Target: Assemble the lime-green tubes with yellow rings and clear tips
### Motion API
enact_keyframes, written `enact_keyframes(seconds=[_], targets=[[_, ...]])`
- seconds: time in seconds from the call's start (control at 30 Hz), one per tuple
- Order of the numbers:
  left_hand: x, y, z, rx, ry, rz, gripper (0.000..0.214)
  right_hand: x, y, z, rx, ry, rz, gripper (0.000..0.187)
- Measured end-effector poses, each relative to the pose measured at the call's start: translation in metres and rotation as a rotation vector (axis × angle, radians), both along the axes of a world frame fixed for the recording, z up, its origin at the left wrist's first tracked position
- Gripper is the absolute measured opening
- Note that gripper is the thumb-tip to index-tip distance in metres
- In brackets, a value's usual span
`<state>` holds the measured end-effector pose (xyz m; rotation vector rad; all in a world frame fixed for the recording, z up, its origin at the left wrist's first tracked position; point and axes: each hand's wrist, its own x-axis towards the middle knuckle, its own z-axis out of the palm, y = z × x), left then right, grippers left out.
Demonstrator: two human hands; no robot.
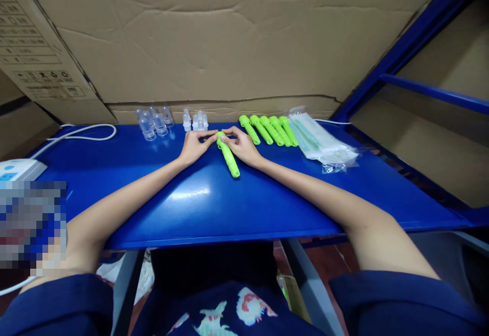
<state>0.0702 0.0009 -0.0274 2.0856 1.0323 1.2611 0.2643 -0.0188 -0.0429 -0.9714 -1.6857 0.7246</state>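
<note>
Nearest the camera is the person's dark navy shirt (183, 295) with a pale, reddish print on its front, and beyond it the front edge of a glossy blue table (183, 218). Both bare forearms reach over that edge to a lime-green tube (229, 160), which lies at a slant above the middle of the table, its wider head away from the person and its narrow end toward them. The left hand (195, 146) pinches the head between thumb and forefinger; the right hand (244, 148) grips the same end from the other side, thumb on top. At the far left sits a white power strip (23, 170), with a white cable (91, 133) looping behind it. Farther back stand clear cups (148, 129) and smaller clear pieces (186, 122) with white bases, probably too overlapped to count surely. To the right, five green tubes (272, 133) lie side by side, next to a clear plastic packet (324, 145). Brown cardboard (214, 45) walls the back.
</note>
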Motion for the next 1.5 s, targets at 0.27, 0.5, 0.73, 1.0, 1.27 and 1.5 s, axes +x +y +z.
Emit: enact_keyframes(seconds=[0.27,0.5,0.73,1.0,1.27,1.5], targets=[[0.000,0.001,-0.002,-0.005,-0.037,-0.022,0.033,0.002,0.003,-0.002,-0.028,0.034,0.032,0.058],[0.003,0.002,-0.004,-0.118,-0.138,-0.121,0.046,0.002,0.003,-0.002,-0.043,0.071,0.051,0.055],[0.001,0.001,-0.003,-0.135,-0.100,-0.093,0.044,0.001,0.003,-0.002,-0.025,0.094,0.052,0.051],[0.000,0.004,-0.003,-0.127,-0.081,-0.098,0.043,0.001,0.007,-0.005,-0.015,0.088,0.041,0.051],[0.000,0.013,-0.008,-0.126,0.065,-0.112,0.043,0.005,0.011,-0.010,-0.081,0.046,0.089,0.052],[-0.002,0.017,-0.008,-0.025,0.179,-0.170,0.039,0.007,0.014,-0.009,0.006,-0.159,0.001,0.058]])
